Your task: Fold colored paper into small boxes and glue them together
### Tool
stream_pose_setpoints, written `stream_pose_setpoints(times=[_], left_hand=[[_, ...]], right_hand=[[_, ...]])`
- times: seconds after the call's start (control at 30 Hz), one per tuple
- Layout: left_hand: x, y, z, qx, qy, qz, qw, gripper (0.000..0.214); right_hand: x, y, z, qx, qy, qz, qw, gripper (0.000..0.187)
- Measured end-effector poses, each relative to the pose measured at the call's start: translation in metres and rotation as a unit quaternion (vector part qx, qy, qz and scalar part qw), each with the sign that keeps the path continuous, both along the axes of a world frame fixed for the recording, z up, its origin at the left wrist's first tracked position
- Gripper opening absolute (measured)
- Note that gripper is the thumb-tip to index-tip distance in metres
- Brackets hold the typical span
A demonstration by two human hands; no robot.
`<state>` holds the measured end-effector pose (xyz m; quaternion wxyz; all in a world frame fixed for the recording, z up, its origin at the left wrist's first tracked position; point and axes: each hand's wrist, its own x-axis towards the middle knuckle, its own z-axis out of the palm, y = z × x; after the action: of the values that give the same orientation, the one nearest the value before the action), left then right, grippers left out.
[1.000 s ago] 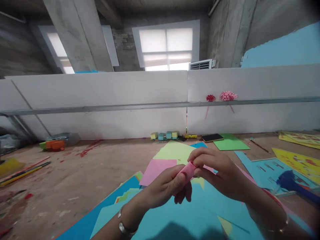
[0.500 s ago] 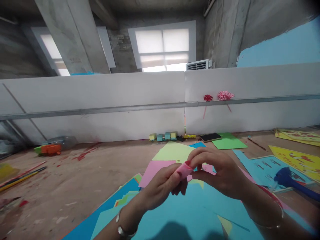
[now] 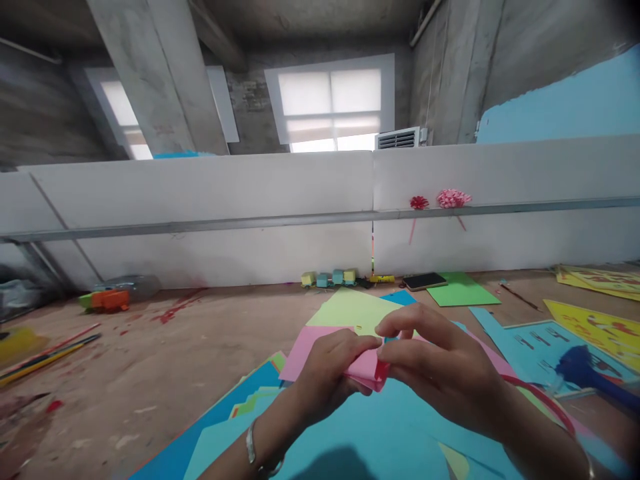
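A piece of pink paper [image 3: 364, 368], curled into a loose roll, is held over the sheets in front of me. My left hand [image 3: 333, 363] wraps round it with the thumb on top. At the roll's right end my right hand [image 3: 440, 357] is bent, its fingertips pinching the edge of the pink paper. Part of the roll is hidden behind my left fingers. Beneath both hands lie light blue sheets [image 3: 395, 427], with a pink sheet [image 3: 303, 343] and a pale yellow sheet [image 3: 345, 307] beyond them.
Small toy blocks [image 3: 330, 278], a phone [image 3: 424, 281] and a green sheet [image 3: 465, 291] line the white partition [image 3: 240, 187]. Pencils [image 3: 55, 357] and an orange toy [image 3: 111, 301] are on the left. A dark blue tool [image 3: 580, 367] and yellow printed sheets [image 3: 595, 327] are on the right.
The pink roll has turned so its open end points right and down. My left hand has rotated with its back up, and my right fingers have shifted along the paper's end.
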<state>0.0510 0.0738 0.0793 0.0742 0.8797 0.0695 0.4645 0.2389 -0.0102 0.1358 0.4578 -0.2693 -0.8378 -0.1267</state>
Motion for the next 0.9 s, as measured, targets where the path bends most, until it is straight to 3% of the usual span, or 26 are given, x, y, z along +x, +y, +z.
stream_pose_setpoints(times=[0.27,0.67,0.8,0.9], left_hand=[[-0.001,0.001,0.000,0.005,-0.032,-0.008,0.999,0.037],[0.000,0.002,0.004,0.052,0.012,0.077,0.996,0.045],[0.000,0.003,0.003,0.034,0.034,0.068,0.997,0.050],[0.001,0.002,0.003,-0.021,0.061,0.036,0.997,0.052]], right_hand=[[0.001,0.001,-0.001,0.087,-0.026,-0.032,0.995,0.024],[-0.003,0.013,-0.009,0.044,-0.053,-0.069,0.995,0.016],[-0.002,0.014,-0.010,0.011,-0.030,-0.041,0.999,0.017],[0.000,0.013,-0.011,-0.001,-0.028,-0.044,0.999,0.015]])
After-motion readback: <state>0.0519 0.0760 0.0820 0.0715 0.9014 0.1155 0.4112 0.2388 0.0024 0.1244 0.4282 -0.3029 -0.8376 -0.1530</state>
